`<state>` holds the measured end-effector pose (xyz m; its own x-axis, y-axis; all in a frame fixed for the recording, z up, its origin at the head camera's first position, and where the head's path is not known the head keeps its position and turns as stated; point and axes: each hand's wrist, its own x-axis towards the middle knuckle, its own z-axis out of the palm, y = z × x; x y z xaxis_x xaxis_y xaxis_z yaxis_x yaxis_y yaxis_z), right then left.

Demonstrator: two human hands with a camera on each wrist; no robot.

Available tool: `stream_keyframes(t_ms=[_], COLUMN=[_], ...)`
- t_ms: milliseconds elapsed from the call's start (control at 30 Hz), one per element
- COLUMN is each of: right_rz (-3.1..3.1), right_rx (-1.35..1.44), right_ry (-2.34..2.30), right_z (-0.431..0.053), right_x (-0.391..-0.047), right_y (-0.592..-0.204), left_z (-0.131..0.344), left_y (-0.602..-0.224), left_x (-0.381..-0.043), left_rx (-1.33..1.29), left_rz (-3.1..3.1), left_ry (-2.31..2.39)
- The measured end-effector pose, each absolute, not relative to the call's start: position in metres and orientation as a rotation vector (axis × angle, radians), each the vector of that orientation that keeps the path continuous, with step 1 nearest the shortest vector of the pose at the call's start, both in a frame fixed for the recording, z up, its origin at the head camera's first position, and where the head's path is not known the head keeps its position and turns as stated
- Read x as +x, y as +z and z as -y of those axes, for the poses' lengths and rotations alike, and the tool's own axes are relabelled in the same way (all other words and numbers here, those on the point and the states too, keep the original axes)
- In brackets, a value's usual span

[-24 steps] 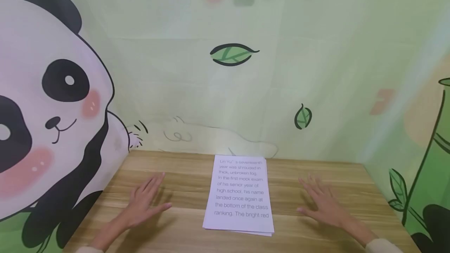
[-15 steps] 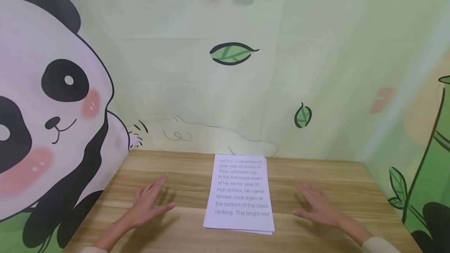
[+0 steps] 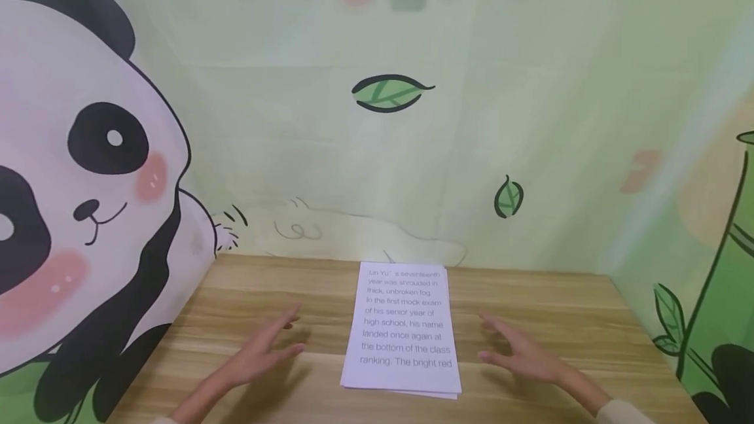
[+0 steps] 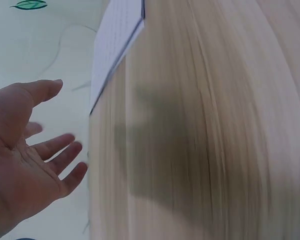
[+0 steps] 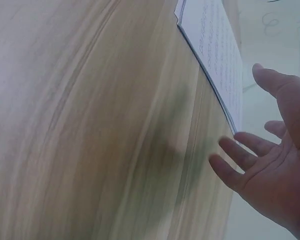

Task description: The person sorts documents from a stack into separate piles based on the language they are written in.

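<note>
i see the paper stack (image 3: 405, 326) lying between my left grip (image 3: 257, 356) and right grip (image 3: 526, 353), well apart from neither but nearer the right. its long axis runs from the middle of the tabletop's (image 3: 326, 293) far edge toward me, top of the print pointing away. both grips spread loosely, holding nothing.

Paper stack (image 3: 403, 329): white sheets, matt & smooth, w/ clean-cut edges; tabletop (image 3: 321, 388): wood or wood-look laminate, can't tell which, streaky grain, smooth-looking, satin rather than glossy. Backdrop (image 3: 283, 129): looks like thin cloth, mostly matt, w/ faint fold creases & a pale sheen streak; panda (image 3: 53, 84): flat print on same cloth; R sleeve cuff (image 3: 621, 413): pale matt fabric, approx. smooth.
</note>
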<state>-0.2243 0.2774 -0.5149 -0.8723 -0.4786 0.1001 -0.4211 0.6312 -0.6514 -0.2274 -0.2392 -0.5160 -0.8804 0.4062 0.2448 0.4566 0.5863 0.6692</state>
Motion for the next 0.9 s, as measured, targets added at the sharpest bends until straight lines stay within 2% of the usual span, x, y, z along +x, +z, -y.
stream_keyframes(t_ms=[233,567,900], right_rz=[-2.616,-2.517,-2.435], right_rx=[-0.799,-0.848,-0.803], right_ry=[-1.197,-1.230,-1.350], right_z=[-0.275,-0.245,-0.229], right_x=[-0.230,-0.242,-0.251], right_y=[-0.527,-0.544,-0.546], left_z=[0.219,0.200,0.173], left_y=[-0.520,-0.536,-0.536], left_x=[-0.238,-0.243,-0.250], left_rx=[-0.637,-0.421,-0.500], left_rz=[2.793,2.861,2.947], left_ry=[-1.611,-1.748,-1.768])
